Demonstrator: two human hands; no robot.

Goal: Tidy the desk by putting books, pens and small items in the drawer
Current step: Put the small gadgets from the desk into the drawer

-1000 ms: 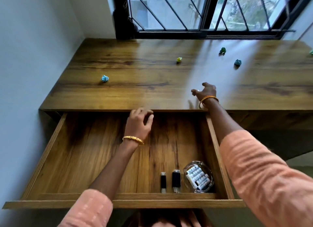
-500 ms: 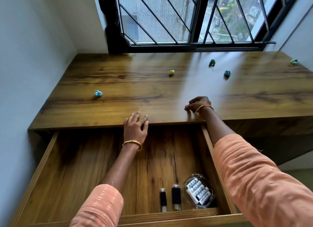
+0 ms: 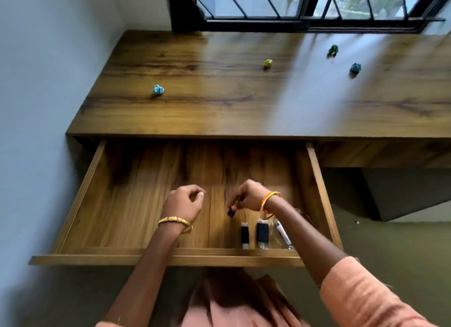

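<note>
The wooden drawer (image 3: pixel 80 190) stands pulled out under the desk top (image 3: pixel 219 112). Over its floor my right hand (image 3: pixel 249 196) pinches a small dark stick-shaped item (image 3: pixel 231 210), tip pointing down, just behind two black USB sticks (image 3: pixel 245 234) (image 3: pixel 262 232) that lie near the drawer's front. A glass bowl with batteries (image 3: pixel 283 234) sits at the front right, mostly hidden by my right forearm. My left hand (image 3: pixel 184 203) hovers over the drawer's middle, fingers loosely curled, holding nothing.
Small crumpled paper balls lie on the desk: light blue (image 3: pixel 158 90) at left, yellow (image 3: pixel 267 63) in the middle, green (image 3: pixel 333 49) and teal (image 3: pixel 355 68) at right. A barred window (image 3: pixel 305 7) runs behind; a wall (image 3: pixel 36 94) borders the left.
Both hands left the desk's front edge and came back over the drawer. My right hand now holds a small dark item low above the drawer floor. The camera tilted down.
</note>
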